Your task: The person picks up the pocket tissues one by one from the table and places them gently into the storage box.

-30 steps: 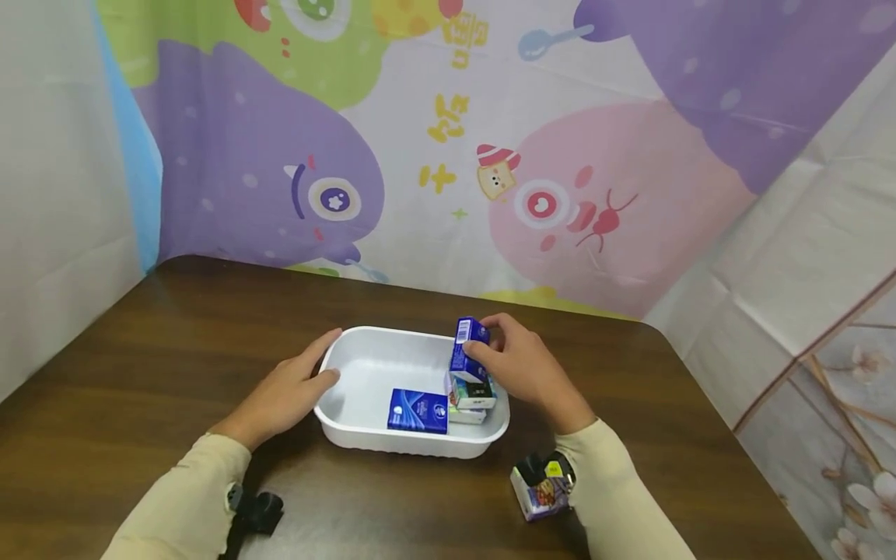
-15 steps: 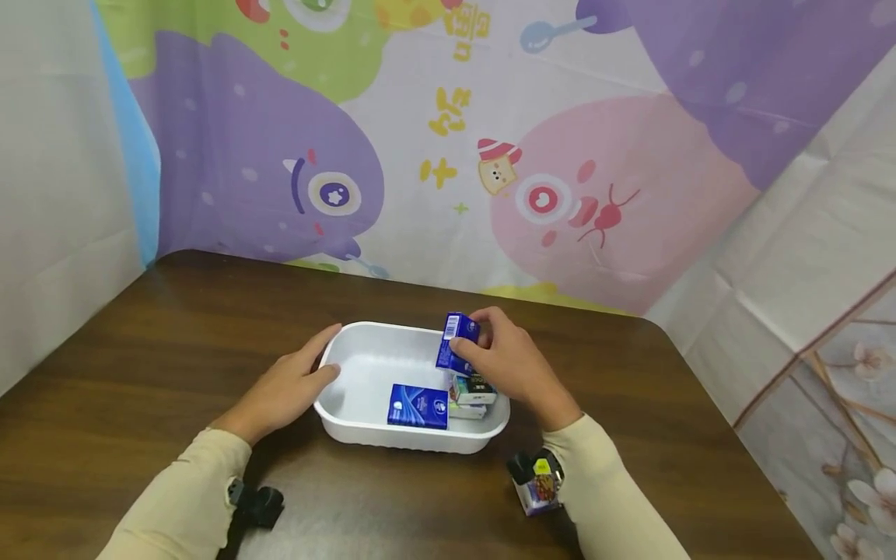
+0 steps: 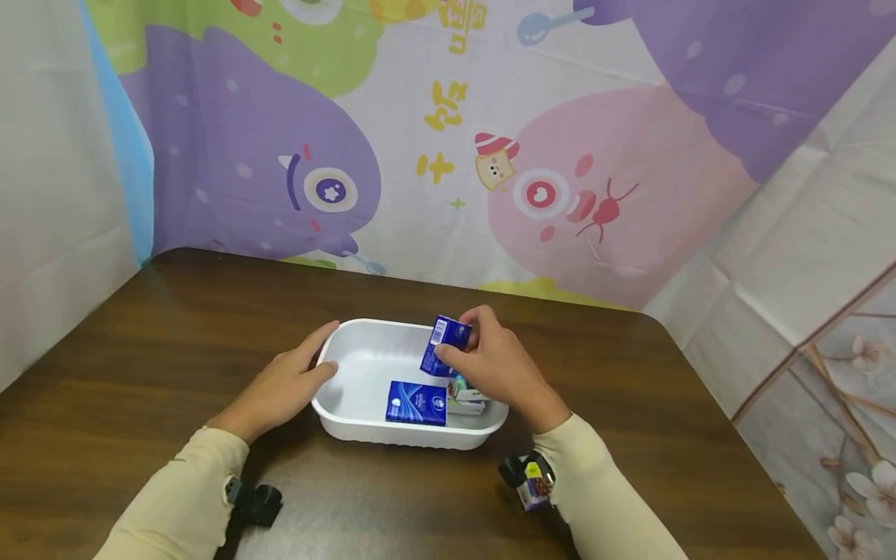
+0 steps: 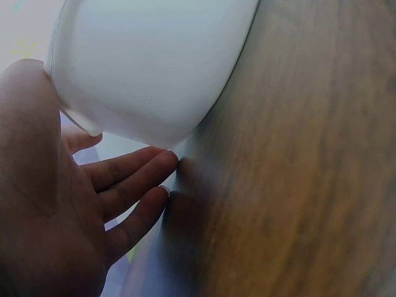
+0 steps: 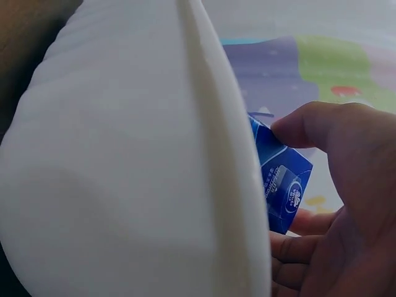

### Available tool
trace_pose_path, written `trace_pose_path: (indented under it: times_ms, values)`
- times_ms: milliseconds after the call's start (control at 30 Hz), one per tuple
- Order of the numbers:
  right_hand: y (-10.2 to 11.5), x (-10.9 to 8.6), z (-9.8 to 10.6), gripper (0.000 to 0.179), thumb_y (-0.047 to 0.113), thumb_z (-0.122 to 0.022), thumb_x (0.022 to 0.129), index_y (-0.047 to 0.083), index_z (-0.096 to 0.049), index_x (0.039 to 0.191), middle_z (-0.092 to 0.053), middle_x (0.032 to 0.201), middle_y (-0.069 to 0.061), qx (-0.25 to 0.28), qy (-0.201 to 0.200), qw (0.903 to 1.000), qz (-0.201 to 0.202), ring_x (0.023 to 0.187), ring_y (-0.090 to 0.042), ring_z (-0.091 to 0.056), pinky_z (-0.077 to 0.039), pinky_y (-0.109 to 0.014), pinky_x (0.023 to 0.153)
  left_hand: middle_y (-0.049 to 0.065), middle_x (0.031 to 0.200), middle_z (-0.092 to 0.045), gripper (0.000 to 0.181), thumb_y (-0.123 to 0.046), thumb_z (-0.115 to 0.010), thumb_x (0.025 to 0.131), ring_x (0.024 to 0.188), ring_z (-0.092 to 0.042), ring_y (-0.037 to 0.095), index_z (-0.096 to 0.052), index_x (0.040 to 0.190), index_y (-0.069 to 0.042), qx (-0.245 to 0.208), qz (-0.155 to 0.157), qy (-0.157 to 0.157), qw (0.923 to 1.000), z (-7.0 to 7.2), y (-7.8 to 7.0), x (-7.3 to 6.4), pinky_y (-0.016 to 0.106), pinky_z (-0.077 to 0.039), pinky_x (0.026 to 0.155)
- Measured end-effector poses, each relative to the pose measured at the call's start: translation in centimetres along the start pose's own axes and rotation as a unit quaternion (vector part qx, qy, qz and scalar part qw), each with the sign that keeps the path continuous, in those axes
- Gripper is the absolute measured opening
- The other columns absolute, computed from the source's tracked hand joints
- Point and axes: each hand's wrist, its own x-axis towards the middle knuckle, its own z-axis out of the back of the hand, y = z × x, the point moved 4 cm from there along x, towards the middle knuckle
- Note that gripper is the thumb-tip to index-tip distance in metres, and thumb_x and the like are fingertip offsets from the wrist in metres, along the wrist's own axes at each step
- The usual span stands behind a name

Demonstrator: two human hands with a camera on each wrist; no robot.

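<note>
The left hand (image 3: 283, 389) holds the left end of a white plastic basin (image 3: 392, 435), thumb over the rim and fingers along the outer wall. In the left wrist view the fingertips lie against the lower wall near the table. The right hand (image 3: 502, 365) pinches a blue tissue pack (image 3: 442, 333) between thumb and fingers, tilted above the basin's far right part. Another blue tissue pack (image 3: 416, 403) lies flat inside. To its right, light-coloured small packs (image 3: 465, 406) are stacked, partly hidden by the right hand. The basin wall hides part of the held pack in the right wrist view.
A small purple and yellow pack (image 3: 536, 491) lies on the brown wooden table (image 3: 378, 498) in front of the basin, partly covered by the right wrist camera (image 3: 514, 470). A cartoon-printed curtain (image 3: 434, 233) hangs behind the table.
The right hand has moved left with the blue tissue pack, away from the stacked packs and over the basin, tilting it more. The left hand keeps its hold on the basin.
</note>
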Motion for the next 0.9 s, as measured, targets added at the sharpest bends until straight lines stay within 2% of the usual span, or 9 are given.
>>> trace_pose_path:
  times_ms: [367, 633, 900]
  values:
    - [0.3, -0.2, -1.0, 0.055, 0.046, -0.073, 0.089, 0.016, -0.046, 0.127, -0.062, 0.094, -0.003, -0.027, 0.014, 0.9995, 0.001, 0.083, -0.020, -0.061, -0.053, -0.033, 0.071, 0.023, 0.156, -0.036, 0.064, -0.028, -0.048, 0.104, 0.135, -0.042, 0.047, -0.021, 0.161, -0.016, 0.001, 0.000, 0.001, 1.0000, -0.1, 0.0, 0.0, 0.068, -0.034, 0.104]
    - [0.5, -0.2, -1.2, 0.058, 0.052, -0.073, 0.087, 0.017, -0.049, 0.126, -0.060, 0.090, -0.001, -0.068, 0.006, 0.9977, 0.002, 0.078, -0.019, -0.059, -0.049, -0.033, 0.066, 0.023, 0.156, -0.037, 0.064, -0.028, -0.049, 0.104, 0.134, -0.043, 0.048, -0.022, 0.161, -0.016, 0.003, -0.002, -0.003, 1.0000, -0.1, -0.2, 0.0, 0.068, -0.035, 0.103]
    - [0.7, -0.2, -1.3, 0.061, 0.056, -0.071, 0.088, 0.017, -0.051, 0.130, -0.060, 0.091, 0.002, -0.103, 0.009, 0.9946, -0.007, 0.080, -0.017, -0.059, -0.051, -0.031, 0.066, 0.023, 0.156, -0.036, 0.065, -0.029, -0.049, 0.104, 0.135, -0.043, 0.048, -0.021, 0.161, -0.016, 0.004, 0.001, 0.001, 1.0000, 0.0, -0.1, 0.0, 0.069, -0.034, 0.103]
